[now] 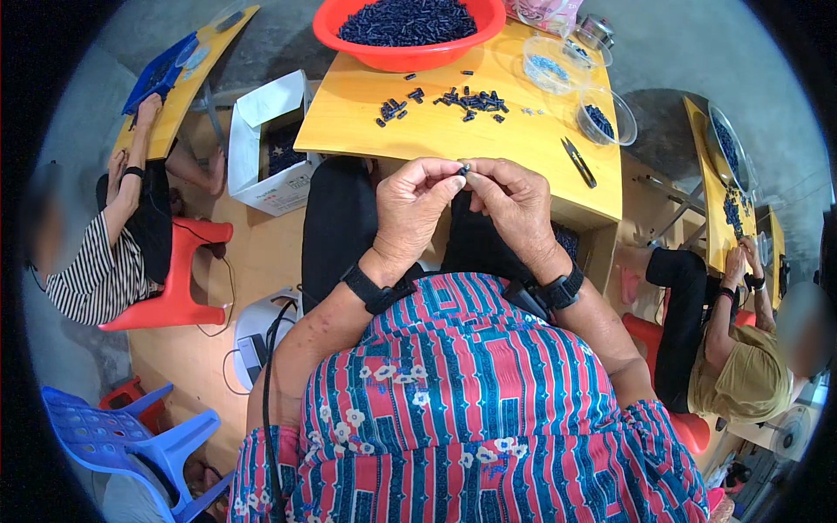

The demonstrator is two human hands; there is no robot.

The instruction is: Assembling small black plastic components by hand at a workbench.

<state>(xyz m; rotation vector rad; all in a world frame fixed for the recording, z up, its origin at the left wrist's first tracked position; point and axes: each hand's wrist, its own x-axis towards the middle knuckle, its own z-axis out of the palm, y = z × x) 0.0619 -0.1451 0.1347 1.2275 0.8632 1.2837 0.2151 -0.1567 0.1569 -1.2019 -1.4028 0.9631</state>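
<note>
My left hand [410, 209] and my right hand [516, 205] meet in front of the table's near edge. Both are closed in a pinch, thumb against fingers, on one small dark part [463, 170]. Fingertips cover most of it, so its exact kind cannot be made out. Beyond my hands, a loose pile of small dark cylindrical parts [471, 102] lies on the yellow table [366, 91], with a smaller cluster [391, 111] to its left. Black thread snips [578, 162] rest on the tabletop right of my hands.
A red basin [410, 57] heaped with dark parts stands at the far edge. Clear plastic tubs [626, 118] hold small pieces at the right. A white carton [270, 187] is left of the table. Co-workers sit at tables on the left [96, 270] and right [732, 366].
</note>
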